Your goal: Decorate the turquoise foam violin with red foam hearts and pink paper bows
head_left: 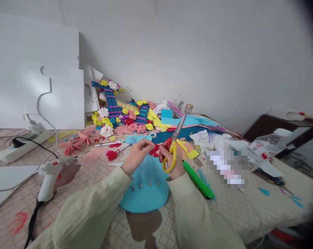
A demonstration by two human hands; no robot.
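Note:
My left hand (136,156) pinches one side of a small piece of red paper (154,149). On the other side, the fingers of my right hand (176,168) are closed on the same red paper. Scissors with yellow handles (174,155) hang on my right hand, their blades pointing up and away. Below both hands lies a rounded blue piece (146,202) with several small pegs standing on it and pale strands running up from them. My hands hide part of its far side.
A white glue gun (49,178) lies at left beside a power strip (21,147). Pink folded paper (72,147) and paper-flower decorations (132,117) are behind. A green stick-like object (199,180) and a plastic bottle (267,145) lie right. White board (37,79) stands at back left.

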